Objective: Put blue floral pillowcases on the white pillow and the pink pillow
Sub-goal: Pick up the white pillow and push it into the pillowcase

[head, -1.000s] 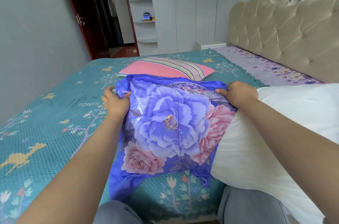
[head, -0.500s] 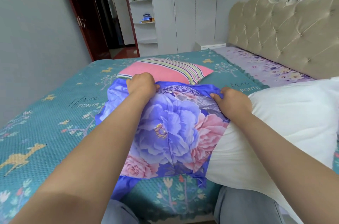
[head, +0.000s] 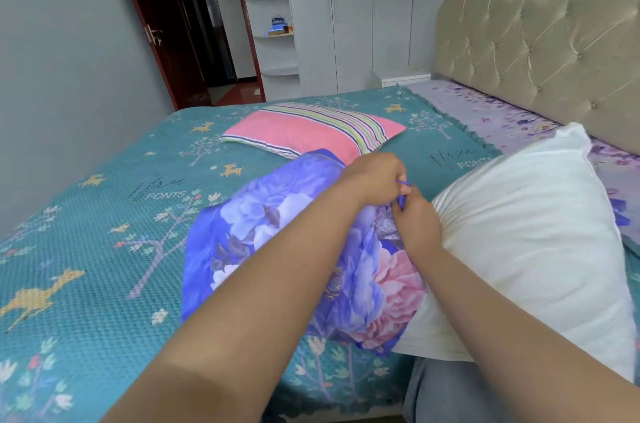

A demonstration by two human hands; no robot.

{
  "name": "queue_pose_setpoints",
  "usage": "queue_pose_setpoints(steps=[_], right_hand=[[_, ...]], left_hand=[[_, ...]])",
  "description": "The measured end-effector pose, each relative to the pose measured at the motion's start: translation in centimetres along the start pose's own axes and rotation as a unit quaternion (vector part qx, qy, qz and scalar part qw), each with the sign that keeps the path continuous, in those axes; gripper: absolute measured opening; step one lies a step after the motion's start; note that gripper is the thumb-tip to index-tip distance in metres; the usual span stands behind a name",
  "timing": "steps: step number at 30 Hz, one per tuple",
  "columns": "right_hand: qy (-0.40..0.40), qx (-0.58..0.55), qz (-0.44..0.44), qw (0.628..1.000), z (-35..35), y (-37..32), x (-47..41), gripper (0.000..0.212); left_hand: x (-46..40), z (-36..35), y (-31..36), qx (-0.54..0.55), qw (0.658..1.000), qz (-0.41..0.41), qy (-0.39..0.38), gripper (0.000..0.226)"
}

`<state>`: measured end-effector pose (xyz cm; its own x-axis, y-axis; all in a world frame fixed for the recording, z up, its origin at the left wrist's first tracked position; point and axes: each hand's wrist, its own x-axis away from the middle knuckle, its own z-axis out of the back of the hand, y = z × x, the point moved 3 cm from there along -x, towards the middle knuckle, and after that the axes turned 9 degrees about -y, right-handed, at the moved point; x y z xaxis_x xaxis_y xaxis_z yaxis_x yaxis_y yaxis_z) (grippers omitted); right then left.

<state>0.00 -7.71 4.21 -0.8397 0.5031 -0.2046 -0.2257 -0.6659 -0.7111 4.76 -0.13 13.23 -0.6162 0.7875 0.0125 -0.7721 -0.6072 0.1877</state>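
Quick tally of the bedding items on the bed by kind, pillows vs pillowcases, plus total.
Pillows: 2, the white pillow and the pink pillow.
Pillowcases: 1 in view, the blue floral pillowcase, gripped by the left hand and the right hand at the white pillow's end.
Total: 3

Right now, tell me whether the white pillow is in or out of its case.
Mostly out: the floral pillowcase is bunched over one end of the white pillow.
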Motion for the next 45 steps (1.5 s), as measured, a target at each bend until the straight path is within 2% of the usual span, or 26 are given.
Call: queue_pose_setpoints(steps=[3,5,7,10,13,17,22,27,32,36,39,41,43,45], right_hand=[[0.006,-0.062,-0.027,0.998,0.3,1.8,0.0,0.028],[0.023,-0.077,-0.013,0.997,1.0,2.4,-0.1,0.041],[0.007,-0.033,0.009,0.999,1.3,2.3,-0.5,0.047],[-0.029,0.035,0.023,0.999,1.0,1.5,-0.9,0.034],[-0.025,0.050,0.022,0.998,0.7,0.9,-1.2,0.033],[-0.039,0.086,0.002,0.996,0.6,0.6,-1.8,0.035],[-0.051,0.133,0.005,0.990,0.0,0.2,-1.6,0.033],[-0.076,0.120,-0.003,0.990,-1.6,-0.5,-0.9,0.030],[-0.106,0.046,-0.005,0.993,-2.3,-0.5,0.0,0.041],[-0.148,-0.006,-0.006,0.989,-2.1,0.0,-0.6,0.038],[-0.195,0.003,0.032,0.980,-2.4,0.1,-0.9,0.029],[-0.199,-0.006,0.038,0.979,-2.2,0.6,-0.8,0.027],[-0.212,-0.050,0.033,0.975,-1.4,1.0,-1.0,0.027],[-0.211,-0.075,0.026,0.974,-0.4,0.7,-1.9,0.033]], left_hand=[[-0.4,-2.1,0.2,-0.027,0.998,0.045,0.033,0.016],[0.3,-2.7,-1.3,-0.099,0.987,0.083,0.093,0.022],[1.5,-2.9,-3.6,-0.159,0.968,0.118,0.157,0.027],[4.3,-2.3,-6.9,-0.157,0.921,0.180,0.307,0.033],[7.4,-2.1,-8.9,-0.122,0.884,0.267,0.364,0.058],[9.5,-2.4,-10.4,0.012,0.897,0.325,0.300,0.046],[9.1,-1.0,-11.1,0.028,0.912,0.335,0.235,0.030],[6.2,-0.5,-6.6,-0.025,0.934,0.274,0.226,0.028],[3.6,-5.1,-1.7,-0.050,0.965,0.212,0.142,0.026],[3.4,-4.9,-2.0,0.072,0.971,0.195,0.121,0.028],[2.8,-5.2,-0.3,0.175,0.969,0.149,0.089,0.027],[2.6,-6.0,0.6,0.205,0.967,0.133,0.074,0.027],[2.6,-6.4,0.6,0.159,0.976,0.134,0.072,0.028],[2.8,-6.5,-0.2,0.048,0.981,0.157,0.099,0.026]])
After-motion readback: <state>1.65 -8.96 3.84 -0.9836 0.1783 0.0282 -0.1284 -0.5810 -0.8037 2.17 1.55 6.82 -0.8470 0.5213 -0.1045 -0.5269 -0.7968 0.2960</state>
